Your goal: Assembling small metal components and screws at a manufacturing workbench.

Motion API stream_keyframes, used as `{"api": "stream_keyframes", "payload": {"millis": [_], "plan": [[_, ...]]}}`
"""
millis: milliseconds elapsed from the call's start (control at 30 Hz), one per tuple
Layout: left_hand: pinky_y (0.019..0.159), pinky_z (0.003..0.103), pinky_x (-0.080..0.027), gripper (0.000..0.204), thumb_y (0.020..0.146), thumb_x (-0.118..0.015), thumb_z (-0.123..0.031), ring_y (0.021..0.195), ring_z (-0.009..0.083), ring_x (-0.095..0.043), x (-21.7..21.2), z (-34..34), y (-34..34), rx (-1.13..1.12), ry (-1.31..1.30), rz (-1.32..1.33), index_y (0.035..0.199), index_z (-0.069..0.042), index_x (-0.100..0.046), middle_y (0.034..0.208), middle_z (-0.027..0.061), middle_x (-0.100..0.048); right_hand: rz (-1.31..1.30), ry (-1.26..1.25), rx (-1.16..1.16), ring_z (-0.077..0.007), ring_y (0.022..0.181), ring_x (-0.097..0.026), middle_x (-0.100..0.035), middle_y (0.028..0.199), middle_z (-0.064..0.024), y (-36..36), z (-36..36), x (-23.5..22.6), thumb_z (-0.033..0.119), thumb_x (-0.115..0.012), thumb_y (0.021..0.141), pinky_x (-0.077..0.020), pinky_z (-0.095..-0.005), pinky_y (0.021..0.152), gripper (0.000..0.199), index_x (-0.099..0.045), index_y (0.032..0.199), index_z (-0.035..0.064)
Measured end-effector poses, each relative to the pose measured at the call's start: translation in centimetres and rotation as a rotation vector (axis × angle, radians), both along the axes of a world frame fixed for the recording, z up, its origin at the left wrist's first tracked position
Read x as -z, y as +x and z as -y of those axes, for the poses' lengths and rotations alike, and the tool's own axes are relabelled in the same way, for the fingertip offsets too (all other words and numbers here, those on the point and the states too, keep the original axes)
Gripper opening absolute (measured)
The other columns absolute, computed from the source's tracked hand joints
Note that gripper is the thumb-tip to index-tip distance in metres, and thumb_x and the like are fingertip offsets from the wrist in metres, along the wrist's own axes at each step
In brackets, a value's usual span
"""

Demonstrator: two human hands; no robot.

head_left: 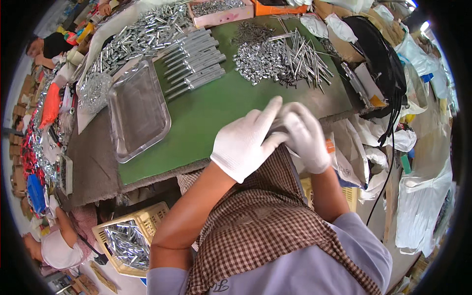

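Note:
Both my hands wear white knit gloves and meet over the near edge of the green work mat [196, 118]. My left hand [246, 142] has its forefinger and thumb reaching around the gap between the hands. My right hand [302, 135] is curled against those fingers and slightly blurred. A small greyish thing seems to be between them, but the gloves hide it. Beyond my hands lie a heap of small silver metal sleeves [260, 61] and a bunch of long thin metal rods [307, 59]. To the left, several metal cylinders with thin rods [196, 64] are lined up in a row.
A metal tray [140, 110] rests on the mat's left side. Behind it spreads a pile of metal tubes [142, 37]. A yellow crate [157, 216] of metal parts stands below left. Black cables [393, 118] hang at the right. Other people [59, 241] sit at the left.

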State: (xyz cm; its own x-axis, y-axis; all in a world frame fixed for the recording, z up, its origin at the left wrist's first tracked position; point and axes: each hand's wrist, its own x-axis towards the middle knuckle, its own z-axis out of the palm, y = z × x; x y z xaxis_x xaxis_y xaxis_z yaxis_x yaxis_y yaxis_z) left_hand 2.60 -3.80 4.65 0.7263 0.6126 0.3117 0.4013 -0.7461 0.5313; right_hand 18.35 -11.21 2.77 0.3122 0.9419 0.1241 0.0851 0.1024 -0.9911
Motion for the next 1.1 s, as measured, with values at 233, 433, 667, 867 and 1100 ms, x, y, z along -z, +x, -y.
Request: {"api": "stream_keyframes", "payload": {"millis": [233, 433, 667, 867, 1100], "plan": [[0.085, 0.043, -0.051, 0.035, 0.085, -0.066, -0.029, 0.099, 0.0288, -0.063, 0.8, -9.4, -3.4, -0.406, 0.351, -0.323, 0.115, -0.01, -0.062, 0.111, 0.0106, -0.064, 0.394, -0.569, -0.308, -0.0105, 0.07, -0.055, -0.061, 0.076, -0.0037, 12.6, 11.8, -5.8, 0.017, -0.059, 0.081, -0.0442, -0.0252, 0.064, 0.019, -0.064, 0.084, -0.0013], [0.08, 0.043, -0.049, 0.025, 0.086, -0.067, -0.029, 0.099, 0.0301, -0.06, 2.1, -11.5, -2.1, -0.426, 0.439, -0.531, 0.105, -0.013, -0.062, 0.102, 0.008, -0.063, 0.251, -0.425, -0.095, -0.0085, 0.075, -0.053, -0.062, 0.085, -0.0027, 10.0, 9.9, -4.4, 0.005, -0.057, 0.081, -0.0428, -0.0222, 0.067, 0.016, -0.066, 0.093, -0.0029], [0.081, 0.042, -0.049, 0.021, 0.09, -0.063, -0.025, 0.093, 0.032, -0.061, 1.9, -9.7, -3.2, -0.231, 0.147, -0.174, 0.105, -0.01, -0.058, 0.095, 0.0131, -0.062, -0.135, -0.214, -0.219, -0.0025, 0.063, -0.048, -0.064, 0.093, -0.0028, 5.1, 3.8, -2.9, 0.02, -0.043, 0.103, -0.0389, -0.0174, 0.058, 0.033, -0.057, 0.127, 0.0023], [0.077, 0.038, -0.051, 0.032, 0.085, -0.068, -0.026, 0.091, 0.0273, -0.062, -2.4, -3.5, -1.3, 0.083, 0.278, -0.341, 0.113, -0.012, -0.06, 0.099, 0.0104, -0.062, -0.308, -0.252, -0.146, -0.0022, 0.054, -0.044, -0.066, 0.093, -0.0037, 1.0, -0.7, -2.9, 0.029, -0.043, 0.104, -0.0332, -0.017, 0.046, 0.039, -0.055, 0.129, 0.0019], [0.073, 0.036, -0.051, 0.035, 0.081, -0.071, -0.024, 0.085, 0.0251, -0.063, -1.8, -3.0, -3.4, -0.005, 0.13, -0.209, 0.115, -0.015, -0.066, 0.088, 0.0056, -0.065, 0.042, -0.35, -0.116, -0.0055, 0.06, -0.051, -0.064, 0.075, -0.0009, 0.2, -1.5, -2.4, 0.021, -0.058, 0.097, -0.0433, -0.0227, 0.058, 0.023, -0.065, 0.102, -0.0008]]}}
